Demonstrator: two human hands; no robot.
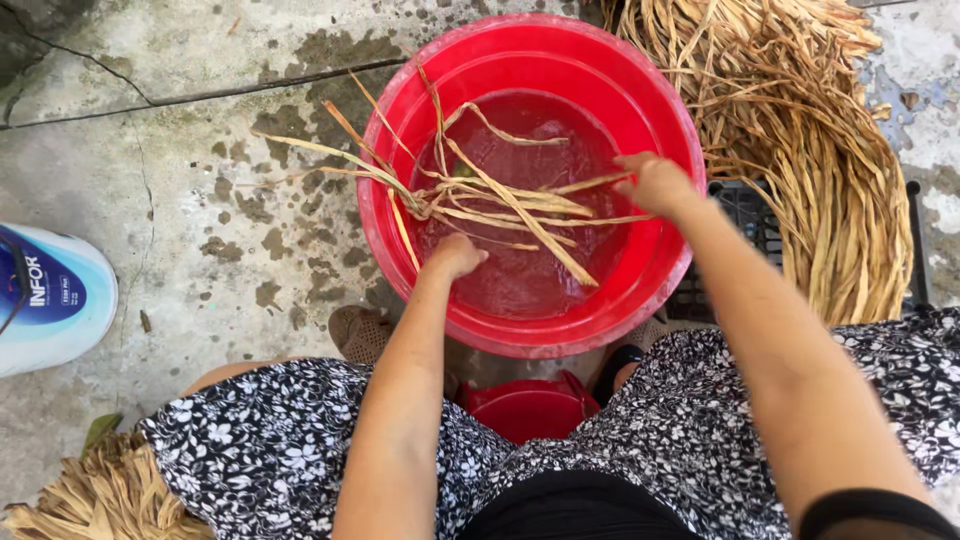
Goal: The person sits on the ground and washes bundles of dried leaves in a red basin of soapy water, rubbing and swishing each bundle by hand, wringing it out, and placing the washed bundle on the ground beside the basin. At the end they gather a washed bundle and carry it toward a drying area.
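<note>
A loose bundle of long, flat, tan dried leaf strips (480, 195) lies across the water in a round red plastic basin (640, 290), its left ends sticking out over the rim and its right ends trailing toward the far wall. The left hand (457, 255) is closed around the strips near the front of the basin, fingers curled on a few of them. The right hand (655, 182) reaches over the right side of the basin with fingertips pinched narrow on the strips' other ends.

The step in hand looks like wetting the strips: they are being held down and drawn through the shallow water. The next move likely calls for pushing the dry left ends under, since they ride above the rim; that means sliding the whole bundle rightward or folding it, without letting strands slip out.

The basin's rim is close to both wrists, and the strips are longer than the basin is wide, so ends will catch on the edge. To the right a large heap of dry straw-coloured strips (800, 150) lies just beside the basin, partly on a dark grid crate (745, 215). Open room lies to the left, on the stained, cracked concrete floor (180, 200), up to a white and blue plastic container (50, 300)
</note>
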